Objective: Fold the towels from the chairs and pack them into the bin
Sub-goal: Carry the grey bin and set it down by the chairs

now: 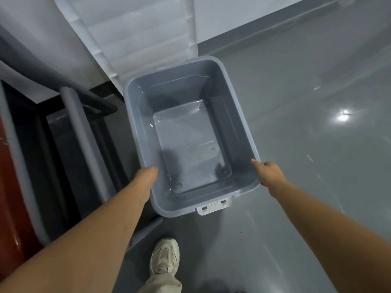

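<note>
A grey plastic bin with nothing inside it is held above the floor in front of me. My left hand grips its left rim near the front corner, fingers hidden under the edge. Gripping the right rim near the front right corner is my right hand, thumb on top and fingers underneath. A white latch sticks out from the bin's near end. No towels or chairs appear in view.
A white lid leans against the wall behind the bin. Dark shelving or a cart with grey bars stands at the left. Glossy grey floor spreads to the right. My shoe is below the bin.
</note>
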Tool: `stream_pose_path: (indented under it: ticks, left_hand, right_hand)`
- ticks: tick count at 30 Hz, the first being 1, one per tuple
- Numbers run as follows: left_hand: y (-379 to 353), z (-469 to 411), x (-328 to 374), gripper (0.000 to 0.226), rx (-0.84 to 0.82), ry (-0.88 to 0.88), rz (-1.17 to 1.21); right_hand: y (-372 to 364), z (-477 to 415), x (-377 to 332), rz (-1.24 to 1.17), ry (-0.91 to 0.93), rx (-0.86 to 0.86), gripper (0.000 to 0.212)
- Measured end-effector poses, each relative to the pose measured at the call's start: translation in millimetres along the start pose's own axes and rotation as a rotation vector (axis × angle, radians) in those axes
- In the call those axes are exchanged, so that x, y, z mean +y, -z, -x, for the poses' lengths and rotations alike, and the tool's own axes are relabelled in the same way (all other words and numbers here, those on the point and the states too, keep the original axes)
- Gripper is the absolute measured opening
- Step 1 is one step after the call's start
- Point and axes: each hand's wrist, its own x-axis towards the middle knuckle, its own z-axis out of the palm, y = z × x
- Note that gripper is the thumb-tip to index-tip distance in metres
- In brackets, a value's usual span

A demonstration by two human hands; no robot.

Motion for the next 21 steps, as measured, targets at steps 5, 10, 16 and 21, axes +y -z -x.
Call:
stream_pose_path:
  ticks: [5,10,16,21]
  left_hand:
    - [4.3,6.3,-7.4,0.034,0.125,-0.091,0.068]
    - [6.7,58.8,1.0,0.020,0.039,-0.130,0.157]
    - [14.7,155.4,-0.5,0.023,-0.009,-0.124,0.153]
    - [6.5,243.4,-4.4,0.026,0.007,-0.175,0.203]
  right_hand:
    - [7.8,9.7,-1.0,-0.047,0.097,0.177,0.020]
    - [49.1,43.0,-0.1,-0.124,0.058,0.256,0.022]
    - [116.3,131.4,9.6,-0.129,-0.027,0.252,0.018]
    - [162.5,214.2,16.2,-0.210,-0.099,0.244,0.020]
